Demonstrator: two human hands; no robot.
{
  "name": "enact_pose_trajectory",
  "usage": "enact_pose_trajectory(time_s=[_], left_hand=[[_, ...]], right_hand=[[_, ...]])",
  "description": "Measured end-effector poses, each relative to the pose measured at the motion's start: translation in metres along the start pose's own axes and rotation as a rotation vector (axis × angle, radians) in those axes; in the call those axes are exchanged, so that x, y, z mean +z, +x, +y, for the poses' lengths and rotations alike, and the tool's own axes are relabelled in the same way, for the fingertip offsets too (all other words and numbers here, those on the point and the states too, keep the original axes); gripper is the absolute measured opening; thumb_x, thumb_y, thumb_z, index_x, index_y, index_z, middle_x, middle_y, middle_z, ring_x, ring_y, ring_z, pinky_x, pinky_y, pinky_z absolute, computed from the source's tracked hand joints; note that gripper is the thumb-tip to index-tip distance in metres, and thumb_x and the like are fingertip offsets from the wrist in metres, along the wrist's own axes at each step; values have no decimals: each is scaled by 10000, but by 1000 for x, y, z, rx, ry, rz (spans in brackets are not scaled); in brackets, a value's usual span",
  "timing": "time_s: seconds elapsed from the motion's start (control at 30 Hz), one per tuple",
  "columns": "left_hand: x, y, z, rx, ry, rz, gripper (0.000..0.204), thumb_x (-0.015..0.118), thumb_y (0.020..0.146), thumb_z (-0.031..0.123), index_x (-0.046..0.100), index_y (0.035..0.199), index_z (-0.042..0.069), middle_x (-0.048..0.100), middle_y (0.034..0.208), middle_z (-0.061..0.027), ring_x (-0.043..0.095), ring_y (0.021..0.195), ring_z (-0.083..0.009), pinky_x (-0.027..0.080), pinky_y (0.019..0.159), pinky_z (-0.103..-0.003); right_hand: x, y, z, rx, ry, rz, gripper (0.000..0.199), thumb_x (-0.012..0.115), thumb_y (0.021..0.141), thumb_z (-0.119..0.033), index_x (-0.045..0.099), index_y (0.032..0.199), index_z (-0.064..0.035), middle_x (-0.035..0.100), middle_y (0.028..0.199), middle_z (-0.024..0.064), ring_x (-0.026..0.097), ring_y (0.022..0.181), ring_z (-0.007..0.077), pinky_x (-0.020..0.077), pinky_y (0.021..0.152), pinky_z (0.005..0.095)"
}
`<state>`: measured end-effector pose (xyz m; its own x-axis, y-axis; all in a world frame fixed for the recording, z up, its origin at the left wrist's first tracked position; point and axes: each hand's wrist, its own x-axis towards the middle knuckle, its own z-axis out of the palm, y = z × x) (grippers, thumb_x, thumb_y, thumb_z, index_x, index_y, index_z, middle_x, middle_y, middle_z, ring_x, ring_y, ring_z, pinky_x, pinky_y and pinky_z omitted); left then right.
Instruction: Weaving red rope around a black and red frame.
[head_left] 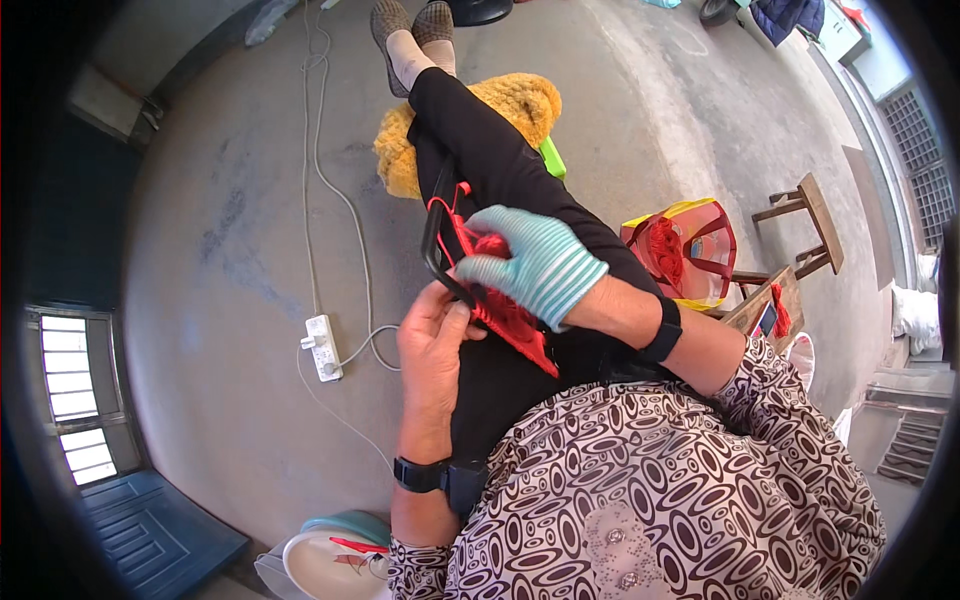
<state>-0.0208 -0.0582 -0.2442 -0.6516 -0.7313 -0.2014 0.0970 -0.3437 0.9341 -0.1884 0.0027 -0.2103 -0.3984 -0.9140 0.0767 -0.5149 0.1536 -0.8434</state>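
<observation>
Over my lap lies a black bar frame point(432, 238) with a rounded bend, and bright red cord point(520, 335) is looped and worked along it. My left hand point(435, 335), bare, pinches the frame's lower end where the red cord wraps it. My right hand point(540, 262), in a white-and-teal striped glove, curls over the frame from the right. Its fingers close on a bunch of red cord beside the bar, and the palm hides part of the work. A loose red loop stands near the frame's upper part.
A yellow-rimmed bag point(725, 245) with red cord inside stands at the right, near a wooden stool point(815, 225). Under my legs is a fluffy yellow cushion point(515, 100). A white power strip point(322, 348) with cables lies at left; a white basin point(325, 565) sits lower left.
</observation>
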Motion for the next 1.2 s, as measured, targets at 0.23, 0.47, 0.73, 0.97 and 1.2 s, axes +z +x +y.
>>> enact_pose_trajectory(time_s=[0.23,0.47,0.73,0.97,1.2], left_hand=[[-6,-1,-17,-138,-270,-25,241,559,965,113,611,1175,8,652,1024,-33,615,873,-103,526,745,-274],[-9,4,-15,-137,-234,119,233,564,964,156,599,1157,30,641,984,-23,584,776,-103,505,635,-261],[-48,-71,64,142,-407,166,272,681,873,251,531,1005,67,551,827,-46,500,629,-110,384,509,-239],[-58,-90,75,273,-227,40,243,686,762,25,473,864,78,487,674,2,493,519,-116,409,523,-232],[-7,-25,5,54,289,82,279,750,760,50,549,953,40,565,722,14,531,608,-78,442,559,-237]], right_hand=[[11,-8,16,31,113,-91,314,615,843,-84,524,1139,-31,662,880,212,664,839,367,529,707,394],[7,-4,4,-202,-201,-151,409,658,805,-120,520,1187,-76,645,836,180,651,767,367,529,646,411],[-21,-4,-29,-660,-394,48,718,775,697,-274,480,1300,-18,588,1182,170,545,1161,341,429,1000,420],[-23,-32,-39,-585,123,-470,208,713,801,-226,642,884,-48,629,771,100,635,754,263,494,704,350],[-59,-68,-28,-245,470,-568,143,695,853,-134,679,887,4,671,782,80,625,691,135,490,641,280]])
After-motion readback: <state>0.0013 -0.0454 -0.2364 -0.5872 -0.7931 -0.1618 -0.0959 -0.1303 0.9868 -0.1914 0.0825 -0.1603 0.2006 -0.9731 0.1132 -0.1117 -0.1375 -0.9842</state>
